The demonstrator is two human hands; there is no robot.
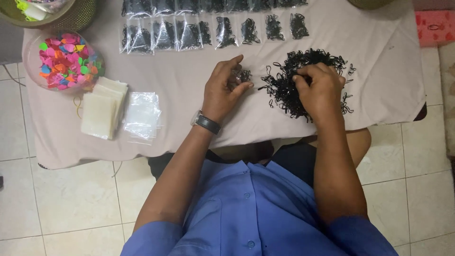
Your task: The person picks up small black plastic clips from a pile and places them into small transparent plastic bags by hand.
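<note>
Centrally, a cloth-covered tabletop [189, 90] carried a heap of black rubber bands [303, 78] toward its right edge. Rows of filled bags [213, 28] lined the far edge; empty bags [142, 116] and a bowl of coloured clips [64, 59] sat near the left edge. The right hand [320, 90] pinched bands on the heap. The left hand [225, 85], beside the heap, cupped a small bunch of bands [242, 76].

free: bare cloth [180, 80] left of hands | blocked: band pile [303, 80] right
</note>
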